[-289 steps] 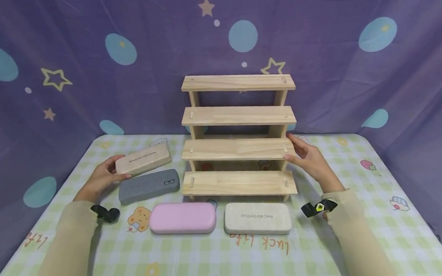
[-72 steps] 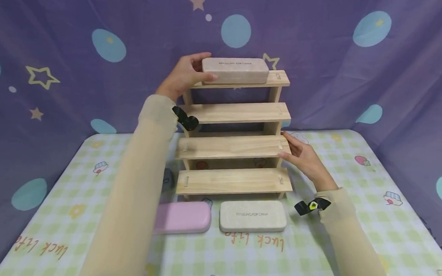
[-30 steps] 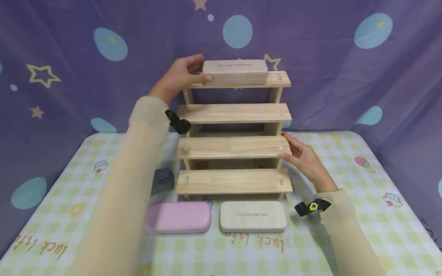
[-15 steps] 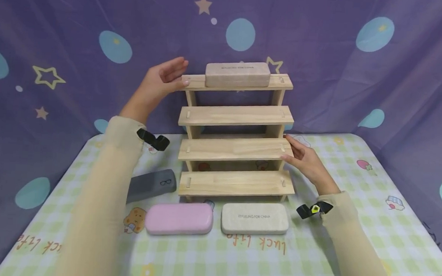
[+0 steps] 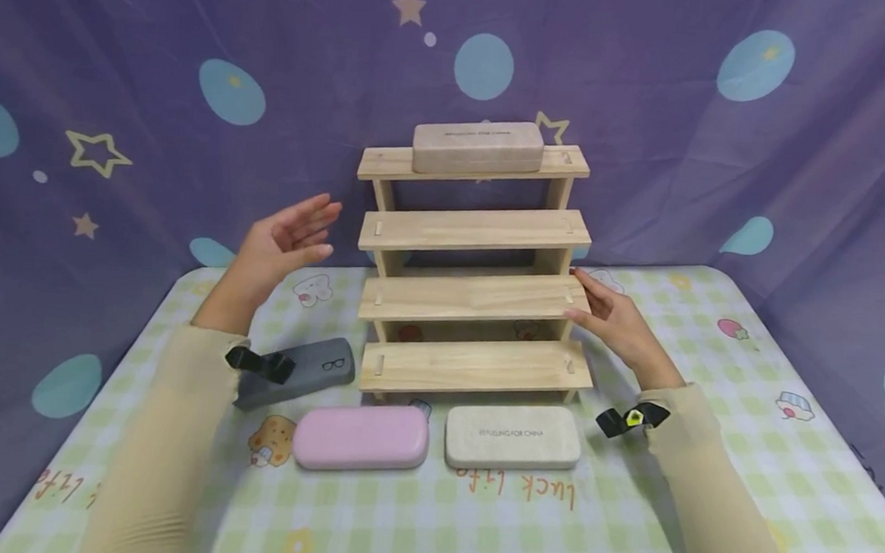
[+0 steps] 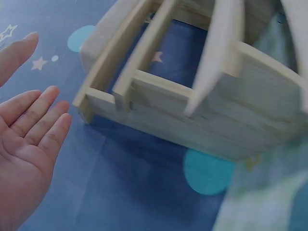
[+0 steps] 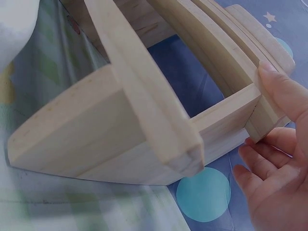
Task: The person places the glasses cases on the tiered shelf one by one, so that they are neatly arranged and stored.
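A stepped wooden display rack (image 5: 471, 296) with several tiers stands at the back of the table. On its top tier lies a beige glasses case (image 5: 479, 148) with small lettering. My left hand (image 5: 282, 247) hangs in the air left of the rack, fingers extended and nothing in it; the left wrist view shows its palm (image 6: 24, 159) facing up beside the rack's side panel. With thumb and fingers, my right hand (image 5: 620, 323) grips the right end of a lower tier. In the right wrist view its thumb (image 7: 279, 82) lies on the board and the fingers curl beneath.
A grey glasses case (image 5: 302, 373) lies left of the rack, partly behind the left wrist strap. In front lie a pink glasses case (image 5: 361, 437) and an off-white glasses case (image 5: 512, 437). A purple curtain (image 5: 646, 112) hangs directly behind the table.
My left hand carried the beige case from the table's left side onto the top tier, let go of it, and moved back down and left. My right hand has kept its hold on the rack.
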{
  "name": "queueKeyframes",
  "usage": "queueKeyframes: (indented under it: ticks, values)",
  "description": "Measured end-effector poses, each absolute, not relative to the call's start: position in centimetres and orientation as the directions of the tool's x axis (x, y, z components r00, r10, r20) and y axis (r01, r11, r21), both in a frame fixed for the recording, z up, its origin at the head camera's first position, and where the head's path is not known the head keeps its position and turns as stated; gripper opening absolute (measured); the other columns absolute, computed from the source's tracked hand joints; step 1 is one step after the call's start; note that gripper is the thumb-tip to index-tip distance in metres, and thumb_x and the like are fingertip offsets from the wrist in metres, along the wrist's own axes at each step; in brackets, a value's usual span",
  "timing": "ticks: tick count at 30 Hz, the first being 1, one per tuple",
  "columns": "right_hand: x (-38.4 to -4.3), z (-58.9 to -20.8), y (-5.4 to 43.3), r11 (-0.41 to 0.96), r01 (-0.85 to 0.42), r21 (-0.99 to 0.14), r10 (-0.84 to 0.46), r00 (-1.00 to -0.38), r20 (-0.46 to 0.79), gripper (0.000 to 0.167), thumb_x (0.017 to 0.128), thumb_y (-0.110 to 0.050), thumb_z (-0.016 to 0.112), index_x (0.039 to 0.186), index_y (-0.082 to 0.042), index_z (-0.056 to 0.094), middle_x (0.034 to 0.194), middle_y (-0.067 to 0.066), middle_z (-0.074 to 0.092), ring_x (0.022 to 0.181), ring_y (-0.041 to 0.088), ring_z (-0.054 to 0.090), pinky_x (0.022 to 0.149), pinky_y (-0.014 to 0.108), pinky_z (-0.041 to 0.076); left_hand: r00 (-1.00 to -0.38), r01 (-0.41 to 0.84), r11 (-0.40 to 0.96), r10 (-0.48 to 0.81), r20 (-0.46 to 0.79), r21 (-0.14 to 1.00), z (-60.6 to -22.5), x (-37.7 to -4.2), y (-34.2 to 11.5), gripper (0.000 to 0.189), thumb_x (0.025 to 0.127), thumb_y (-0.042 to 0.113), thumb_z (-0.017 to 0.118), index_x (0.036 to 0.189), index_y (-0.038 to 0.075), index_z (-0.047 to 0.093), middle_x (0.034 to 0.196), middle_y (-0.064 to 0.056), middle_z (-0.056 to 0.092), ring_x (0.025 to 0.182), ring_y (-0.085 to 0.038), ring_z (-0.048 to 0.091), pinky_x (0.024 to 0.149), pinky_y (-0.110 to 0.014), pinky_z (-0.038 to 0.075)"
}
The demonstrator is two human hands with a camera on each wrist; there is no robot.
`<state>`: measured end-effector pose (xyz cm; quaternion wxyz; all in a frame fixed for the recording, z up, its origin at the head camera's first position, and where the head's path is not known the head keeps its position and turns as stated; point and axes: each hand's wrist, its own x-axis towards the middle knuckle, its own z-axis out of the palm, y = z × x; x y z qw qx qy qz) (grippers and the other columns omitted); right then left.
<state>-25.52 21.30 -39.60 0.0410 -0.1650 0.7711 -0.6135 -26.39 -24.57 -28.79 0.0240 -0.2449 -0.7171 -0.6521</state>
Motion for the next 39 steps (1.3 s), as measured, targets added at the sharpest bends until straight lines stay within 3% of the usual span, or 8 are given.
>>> queueKeyframes:
  ticks: [13,24,39]
  values:
    - [-25.1,-39.6,21.5,0.203,-0.201,-0.958,-0.312,-0.941,0.131,0.072,0.092,-0.012,0.061,0.150,-0.006,0.018,0.156,0.013,0.015,0.141,0.029,0.018,0.102,0.014,0.031,-0.874,0.366,0.074,0.370,0.315,0.928,-33.2,-22.0,-28.0,0.057,0.089,-0.010,0.055,0.142,0.003,0.040,0.132,0.002,0.056,0.118,-0.010,0.054,0.096,-0.020,0.042]
    - [-25.4,-39.8,21.5,0.190,-0.211,-0.959,-0.309,-0.940,0.146,0.073,0.092,-0.012,0.062,0.149,-0.003,0.019,0.155,0.014,0.015,0.141,0.030,0.018,0.102,0.014,0.030,-0.850,0.394,0.046,0.397,0.345,0.918,-37.3,-20.0,-30.7,0.054,0.088,-0.016,0.051,0.139,-0.006,0.040,0.132,-0.004,0.056,0.120,-0.012,0.052,0.098,-0.023,0.041]
    - [-25.5,-39.5,21.4,0.202,-0.195,-0.960,-0.313,-0.942,0.125,0.073,0.092,-0.012,0.062,0.150,-0.005,0.018,0.156,0.012,0.015,0.141,0.028,0.019,0.103,0.015,0.031,-0.943,0.280,0.121,0.222,0.249,0.952,-40.9,-16.9,-33.3,0.049,0.088,-0.012,0.056,0.135,-0.010,0.040,0.126,0.003,0.060,0.116,-0.007,0.054,0.092,-0.018,0.044]
